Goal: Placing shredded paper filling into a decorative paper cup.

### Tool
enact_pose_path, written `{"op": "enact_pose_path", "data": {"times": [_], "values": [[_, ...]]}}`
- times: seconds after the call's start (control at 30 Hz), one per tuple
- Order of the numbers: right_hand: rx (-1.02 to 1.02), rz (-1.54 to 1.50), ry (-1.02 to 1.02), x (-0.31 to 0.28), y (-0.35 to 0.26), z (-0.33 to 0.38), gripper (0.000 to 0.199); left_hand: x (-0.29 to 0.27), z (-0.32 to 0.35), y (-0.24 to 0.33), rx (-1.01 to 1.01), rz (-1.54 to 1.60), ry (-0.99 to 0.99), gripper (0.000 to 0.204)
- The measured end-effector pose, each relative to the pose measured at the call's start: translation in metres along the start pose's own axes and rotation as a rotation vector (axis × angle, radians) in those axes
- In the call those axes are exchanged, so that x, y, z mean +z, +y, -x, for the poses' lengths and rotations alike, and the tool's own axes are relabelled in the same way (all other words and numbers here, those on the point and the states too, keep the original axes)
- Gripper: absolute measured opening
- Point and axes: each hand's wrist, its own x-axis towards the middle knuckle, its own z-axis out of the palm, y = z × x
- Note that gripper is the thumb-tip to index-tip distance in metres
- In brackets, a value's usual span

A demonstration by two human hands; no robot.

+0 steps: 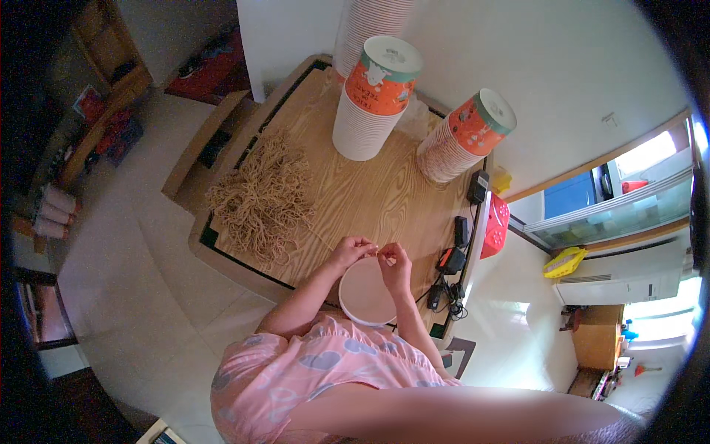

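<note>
Both hands meet at the far rim of a round white paper bucket [367, 294], its open mouth facing up close to my body. Fingertips of my left hand [353, 251] are pinched together at that rim. My right hand [396, 265] is closed the same way just beside it, its forearm along the bucket's right side. What lies between the fingertips is too small to make out. To the left of my hands, a tangled pile of tan twine pieces [262, 200] lies on the wood-grain table [347, 196].
Upside-down stacks of paper buckets, a tall orange-and-white stack [370, 122] and a shorter orange stack [462, 137], stand at the table's far side. Another white stack [373, 33] rises behind. Black power adapters [451, 260] and cables line the right edge, near a red basket [495, 228].
</note>
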Motion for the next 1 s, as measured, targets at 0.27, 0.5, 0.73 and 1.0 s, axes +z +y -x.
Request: {"op": "enact_pose_path", "data": {"times": [0.27, 0.5, 0.73, 1.0], "values": [[-0.039, 0.094, -0.017, -0.003, -0.02, 0.0, 0.007, -0.003, -0.006, -0.006, 0.071, -0.105, 0.012, 0.009], [-0.063, 0.136, 0.003, -0.001, -0.013, 0.001, 0.008, 0.001, -0.01, -0.015, 0.211, -0.033, 0.057, 0.005], [-0.098, 0.236, -0.013, -0.002, -0.015, 0.002, 0.009, 0.0, -0.012, -0.021, 0.243, -0.075, 0.099, 0.008], [-0.105, 0.19, -0.001, -0.003, -0.019, 0.004, 0.008, -0.001, -0.017, -0.024, 0.224, -0.129, 0.185, 0.009]]}}
